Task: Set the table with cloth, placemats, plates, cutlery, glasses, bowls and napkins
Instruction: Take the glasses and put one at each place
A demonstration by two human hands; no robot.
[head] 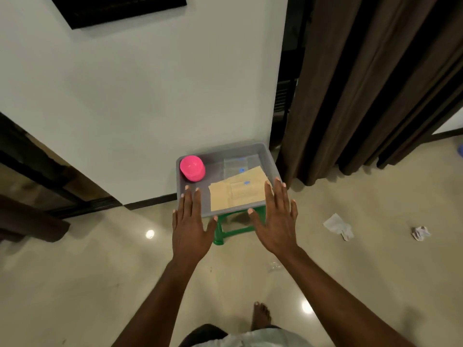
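A grey tray point(268, 154) sits on a green plastic stool point(233, 229) against the white wall. Inside it, at the back left, is a stack of pink bowls point(192, 168). Beige paper napkins point(238, 191) lie at the front right, with clear plastic packets point(235, 164) behind them. My left hand point(189, 221) is stretched out flat over the tray's front left edge, fingers straight. My right hand point(274, 219) is spread flat over the front right edge, fingers over the napkins. Neither hand holds anything.
Brown curtains point(363, 83) hang to the right of the tray. Two crumpled white tissues point(338, 226) point(421, 232) lie on the glossy beige floor at right. Dark wooden furniture point(30, 186) stands at left. My bare foot point(260, 315) shows below.
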